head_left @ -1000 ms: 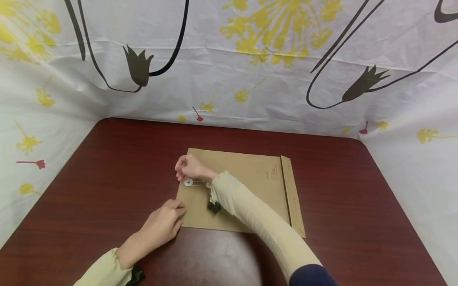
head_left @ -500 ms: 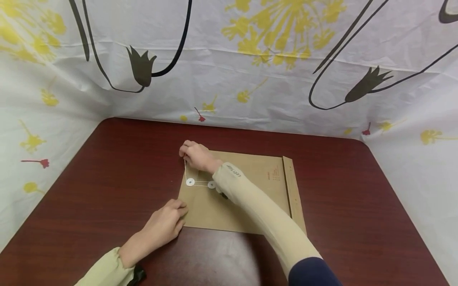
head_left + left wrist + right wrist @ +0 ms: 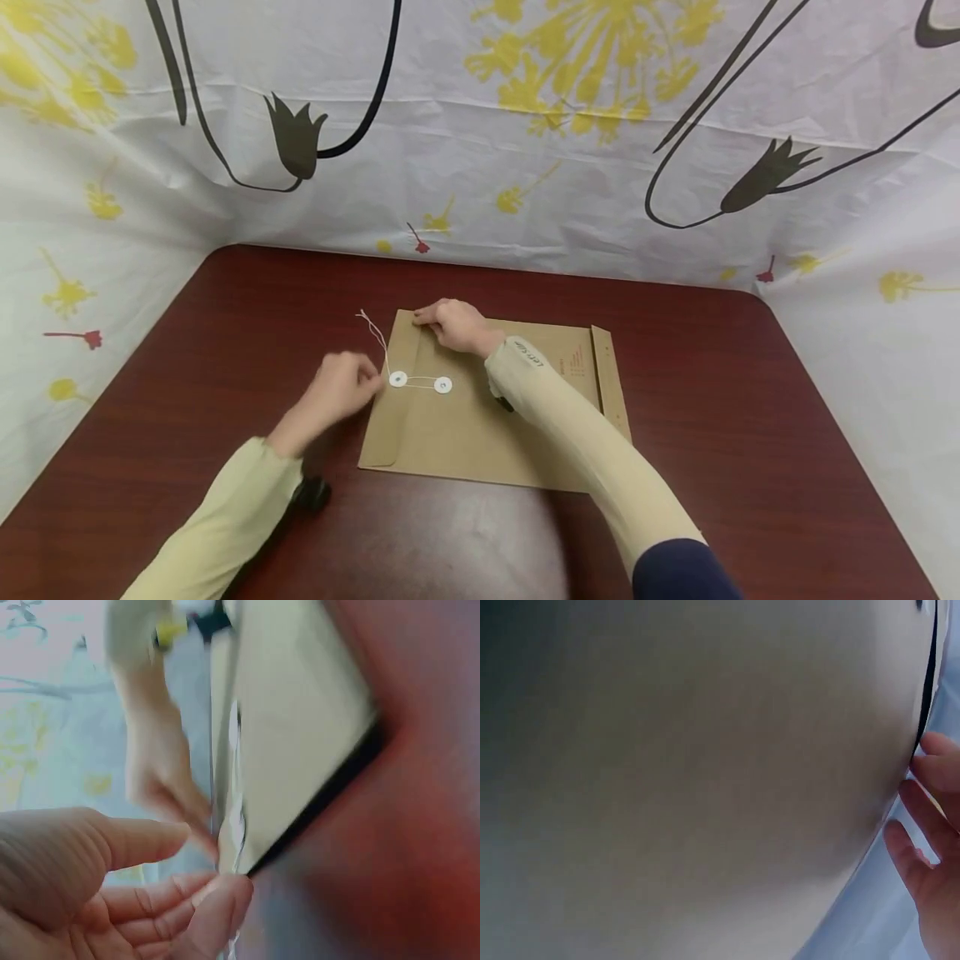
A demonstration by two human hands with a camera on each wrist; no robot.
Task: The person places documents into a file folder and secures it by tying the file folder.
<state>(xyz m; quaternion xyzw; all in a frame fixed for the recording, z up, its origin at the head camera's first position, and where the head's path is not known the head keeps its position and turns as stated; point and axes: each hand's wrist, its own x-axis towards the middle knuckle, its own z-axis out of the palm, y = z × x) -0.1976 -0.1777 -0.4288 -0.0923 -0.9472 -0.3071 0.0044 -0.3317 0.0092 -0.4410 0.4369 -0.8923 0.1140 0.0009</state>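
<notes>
A brown paper document envelope (image 3: 487,442) lies on the table with its flap folded over at the left. Two white round buttons (image 3: 443,385) on it are joined by string. From the left button a loose white string (image 3: 377,332) trails past the envelope's far left edge. My left hand (image 3: 341,387) is at the left edge beside that button; in the left wrist view its thumb and index finger stand apart, with the string passing by the fingertips. At the far edge, near the flap, my right hand (image 3: 455,323) touches the envelope with extended fingers (image 3: 928,810).
The dark red wooden table (image 3: 750,433) reaches around the envelope on all sides. A white cloth (image 3: 480,192) with flower prints hangs behind and at both sides. A folded strip (image 3: 611,375) runs along the envelope's right edge.
The right hand has let go of the string and shifted right to the far edge. The left hand has left the near left corner and moved up towards the left button.
</notes>
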